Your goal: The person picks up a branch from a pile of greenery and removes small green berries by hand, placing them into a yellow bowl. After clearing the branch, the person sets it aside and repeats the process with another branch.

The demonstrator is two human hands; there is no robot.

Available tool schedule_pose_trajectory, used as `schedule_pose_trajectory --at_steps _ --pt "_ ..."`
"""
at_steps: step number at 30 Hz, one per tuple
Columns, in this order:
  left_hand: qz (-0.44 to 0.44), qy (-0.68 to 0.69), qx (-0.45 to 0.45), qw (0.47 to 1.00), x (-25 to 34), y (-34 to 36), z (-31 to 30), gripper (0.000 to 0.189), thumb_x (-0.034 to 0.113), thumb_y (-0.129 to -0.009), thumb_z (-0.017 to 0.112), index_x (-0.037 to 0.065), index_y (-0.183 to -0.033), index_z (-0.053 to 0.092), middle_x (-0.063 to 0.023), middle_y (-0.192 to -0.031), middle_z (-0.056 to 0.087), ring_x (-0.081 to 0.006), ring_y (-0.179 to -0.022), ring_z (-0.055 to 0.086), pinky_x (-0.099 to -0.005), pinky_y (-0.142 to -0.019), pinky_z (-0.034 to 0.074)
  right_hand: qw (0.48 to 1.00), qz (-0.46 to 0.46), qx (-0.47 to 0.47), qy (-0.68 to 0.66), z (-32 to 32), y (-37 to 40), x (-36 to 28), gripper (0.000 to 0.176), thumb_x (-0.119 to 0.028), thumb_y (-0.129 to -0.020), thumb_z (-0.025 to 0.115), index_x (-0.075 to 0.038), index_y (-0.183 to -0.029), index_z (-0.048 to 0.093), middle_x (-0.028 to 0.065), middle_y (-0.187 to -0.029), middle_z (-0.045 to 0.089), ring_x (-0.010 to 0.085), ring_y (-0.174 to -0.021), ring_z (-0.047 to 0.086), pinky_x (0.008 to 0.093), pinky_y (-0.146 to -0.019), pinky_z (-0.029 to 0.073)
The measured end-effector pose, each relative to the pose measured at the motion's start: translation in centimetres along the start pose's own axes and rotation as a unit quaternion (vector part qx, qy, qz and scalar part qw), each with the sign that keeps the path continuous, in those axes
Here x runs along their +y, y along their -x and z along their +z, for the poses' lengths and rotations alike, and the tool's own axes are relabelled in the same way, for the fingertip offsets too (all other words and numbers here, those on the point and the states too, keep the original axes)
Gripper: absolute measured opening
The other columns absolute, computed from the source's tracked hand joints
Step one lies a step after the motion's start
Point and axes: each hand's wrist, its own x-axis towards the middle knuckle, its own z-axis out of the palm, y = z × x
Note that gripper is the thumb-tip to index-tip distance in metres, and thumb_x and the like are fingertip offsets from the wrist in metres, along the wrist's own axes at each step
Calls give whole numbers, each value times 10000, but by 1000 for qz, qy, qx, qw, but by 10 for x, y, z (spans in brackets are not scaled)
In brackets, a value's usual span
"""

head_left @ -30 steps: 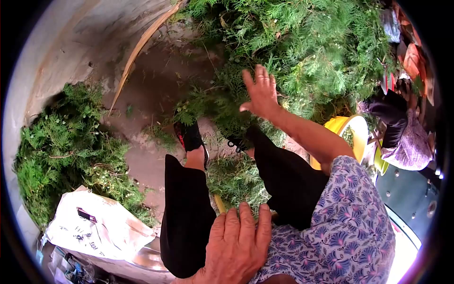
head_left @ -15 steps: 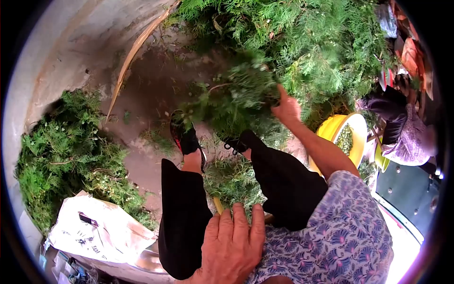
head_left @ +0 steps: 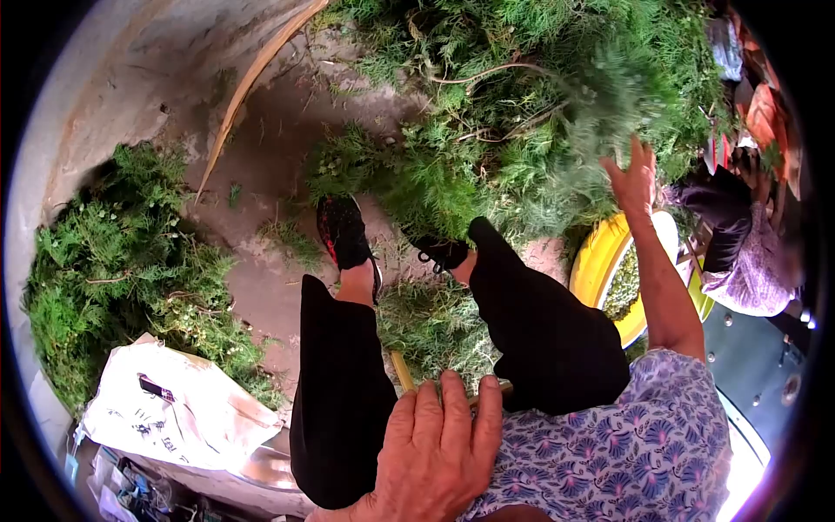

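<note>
My left hand (head_left: 439,444) lies flat over my lap, fingers stretched out and holding nothing. Out to the right, my right hand (head_left: 633,178) has its fingers spread at the edge of the large heap of green branches (head_left: 522,113). Foliage just beyond its fingertips is blurred. A branch with a long bare stem lies across the heap, left of that hand. Below my right hand stands a yellow bucket (head_left: 600,261) with small green pieces inside, partly hidden by my forearm.
Another green pile (head_left: 122,270) lies at the left, beside a pale sack (head_left: 174,409) with a dark object on it. A long dry strip (head_left: 248,83) leans near the wall. Another person (head_left: 752,261) sits at the right. Loose sprigs lie around my shoes (head_left: 344,235).
My right hand has moved right and up, and the clump of branches near it is now on the heap, out of its fingers. My left hand remains over my lap.
</note>
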Motion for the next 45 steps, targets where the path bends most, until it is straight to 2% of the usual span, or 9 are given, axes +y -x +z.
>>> schedule_pose_trajectory --at_steps 5,7,13,15,17,24,29,41,45 --pt "9 24 8 1000 -4 4 10 256 157 -855 549 20 -1064 599 -219 -911 611 -302 -802 625 -403 -684 514 917 -253 -219 -217 5 10 -111 369 -158 -833 608 -50 -1175 522 167 -1232 509 295 -1112 499 400 -962 402" --pt "7 30 12 999 -5 3 11 255 153 -852 548 18 -1062 599 -222 -908 611 -302 -803 626 -404 -679 516 867 -314 -346 -175 20 -2 -148 460 -182 -863 577 -39 -1275 431 173 -1232 506 313 -1131 482 422 -999 372" --pt "-21 54 -19 998 -2 0 10 273 151 -853 520 6 -1075 584 -219 -908 607 -290 -791 619 -404 -682 511 914 -346 -210 -29 110 -19 -199 696 -192 -811 646 -84 -1372 249 191 -1191 512 343 -1122 473 454 -1025 325" --pt "-44 77 -58 994 -3 -2 7 291 144 -843 518 2 -1091 572 -213 -927 600 -283 -797 607 -396 -705 501 909 -306 -282 32 115 -19 -212 798 -130 -727 687 -45 -1371 222 167 -1137 545 341 -1076 481 458 -995 339" --pt "-20 -9 41 999 -2 -2 12 341 98 -809 484 -16 -1127 535 -204 -1039 565 -308 -906 574 -372 -802 472 911 -312 -268 42 116 -14 -207 678 -93 -751 645 -64 -1337 307 161 -1130 554 329 -1075 484 475 -983 344" --pt "11 8 -52 999 -4 -15 -11 332 101 -816 487 -19 -1122 536 -212 -1040 567 -311 -905 578 -379 -803 475 914 -302 -268 -40 88 -12 -181 232 -38 -766 562 -56 -991 509 166 -791 608 312 -754 602 424 -711 483" --pt "-21 16 54 998 5 -8 13 349 86 -804 511 -16 -1138 518 -221 -1039 561 -319 -901 571 -395 -795 473 942 -258 -178 -120 91 -12 -162 183 -91 -775 581 -65 -946 522 157 -765 606 311 -723 602 414 -657 489" --pt "-35 14 -15 999 15 -6 6 400 81 -801 488 3 -1194 480 -211 -1082 538 -305 -942 534 -410 -831 437 905 -82 -85 -408 51 -37 -131 221 -118 -692 644 -142 -911 634 141 -742 626 287 -674 606 372 -610 484" --pt "-26 13 -14 999 16 -8 6 396 75 -794 492 3 -1184 494 -203 -1070 541 -297 -933 535 -399 -815 442 955 34 -41 -293 20 -57 -146 220 -59 -693 571 -101 -896 646 170 -811 638 341 -740 618 382 -647 490"
